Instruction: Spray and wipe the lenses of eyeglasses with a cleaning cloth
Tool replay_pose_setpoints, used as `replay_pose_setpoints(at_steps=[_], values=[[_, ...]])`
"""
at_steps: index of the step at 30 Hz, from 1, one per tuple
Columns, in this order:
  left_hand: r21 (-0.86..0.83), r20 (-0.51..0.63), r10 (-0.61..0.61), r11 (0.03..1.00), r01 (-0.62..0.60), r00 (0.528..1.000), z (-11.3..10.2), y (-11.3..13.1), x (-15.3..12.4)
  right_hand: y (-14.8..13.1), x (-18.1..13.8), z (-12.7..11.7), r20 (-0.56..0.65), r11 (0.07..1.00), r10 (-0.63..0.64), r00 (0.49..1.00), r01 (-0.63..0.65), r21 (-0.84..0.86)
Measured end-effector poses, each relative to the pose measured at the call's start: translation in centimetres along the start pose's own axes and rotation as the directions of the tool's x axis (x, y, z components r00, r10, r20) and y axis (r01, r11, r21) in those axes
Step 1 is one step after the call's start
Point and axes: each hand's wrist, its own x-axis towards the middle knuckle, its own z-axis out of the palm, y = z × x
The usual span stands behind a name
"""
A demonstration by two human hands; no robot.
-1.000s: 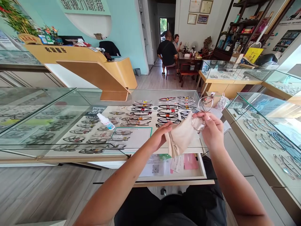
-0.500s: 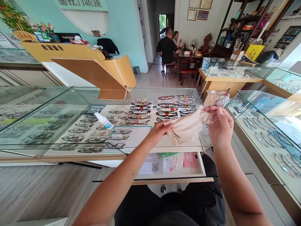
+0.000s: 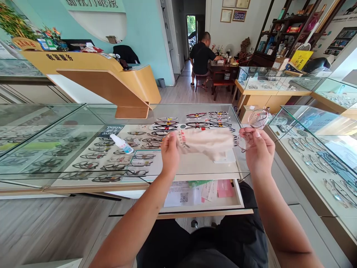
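Note:
My right hand (image 3: 260, 152) holds a pair of clear-lensed glasses (image 3: 252, 126) by the lower lens, above the right end of the glass display counter (image 3: 173, 110). My left hand (image 3: 170, 152) grips one edge of a cream cleaning cloth (image 3: 208, 143), which hangs stretched out to the right above the counter, apart from the glasses. A small white spray bottle (image 3: 122, 143) with a blue label lies on the glass to the left of my left hand.
Rows of eyeglass frames (image 3: 195, 124) fill the case under the glass. An open drawer (image 3: 203, 193) with papers sits below the counter. More glass cases (image 3: 315, 149) stand at right. A wooden reception desk (image 3: 108, 80) is behind; a person in black (image 3: 201, 59) sits at a far table.
My left hand has pulled the cloth leftward, off the glasses, and spread it out. My right hand with the glasses drifted slightly right and up.

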Motion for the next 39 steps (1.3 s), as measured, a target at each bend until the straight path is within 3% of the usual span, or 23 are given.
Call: replay_pose_setpoints(at_steps=[3, 7, 9, 12, 14, 16, 18, 22, 27, 30, 34, 39], values=[[-0.017, -0.055, 0.058, 0.998, -0.059, 0.997, -0.9, 2.4, 1.2, 0.4, 0.1, -0.8, 0.060, 0.998, 0.053, 0.997, -0.051, -0.027], [0.231, 0.050, 0.207, 0.949, -0.213, 0.977, -3.4, 7.5, 2.2, 0.2, 0.3, -2.2, 0.270, 0.949, 0.250, 0.930, -0.180, -0.259], [0.398, 0.160, 0.261, 0.865, -0.304, 0.952, -4.9, 10.1, 2.3, -0.1, 0.4, -2.7, 0.400, 0.883, 0.353, 0.846, -0.160, -0.442], [0.583, 0.307, 0.237, 0.718, -0.379, 0.922, -6.9, 13.3, 2.2, -0.6, 0.7, -3.0, 0.581, 0.780, 0.485, 0.654, -0.022, -0.626], [0.656, 0.336, 0.208, 0.648, -0.387, 0.918, -8.0, 14.7, 1.8, -0.5, 0.9, -3.1, 0.653, 0.743, 0.537, 0.533, 0.066, -0.666], [0.689, 0.339, 0.173, 0.623, -0.370, 0.925, -8.7, 15.5, 1.2, 0.0, 1.1, -3.2, 0.687, 0.719, 0.569, 0.451, 0.131, -0.682], [0.689, 0.350, 0.122, 0.638, -0.343, 0.929, -8.8, 15.8, 0.4, 0.7, 1.2, -3.3, 0.689, 0.685, 0.601, 0.405, 0.184, -0.705], [0.606, 0.456, 0.144, 0.673, -0.425, 0.878, -8.1, 15.9, -1.5, 2.0, 1.2, -3.3, 0.656, 0.602, 0.658, 0.371, 0.264, -0.753], [0.560, 0.570, 0.212, 0.607, -0.564, 0.794, -7.0, 16.4, -2.9, 2.9, 1.2, -3.3, 0.673, 0.569, 0.642, 0.368, 0.359, -0.739], [0.576, 0.583, 0.185, 0.593, -0.562, 0.792, -6.8, 17.1, -3.4, 3.1, 1.1, -3.6, 0.711, 0.548, 0.585, 0.390, 0.457, -0.701], [0.590, 0.571, 0.146, 0.611, -0.528, 0.808, -6.7, 18.2, -4.0, 3.0, 0.9, -3.9, 0.712, 0.449, 0.548, 0.439, 0.564, -0.693], [0.596, 0.561, 0.194, 0.580, -0.555, 0.805, -6.3, 19.8, -4.4, 2.7, 0.7, -3.6, 0.675, 0.341, 0.573, 0.465, 0.614, -0.712]])
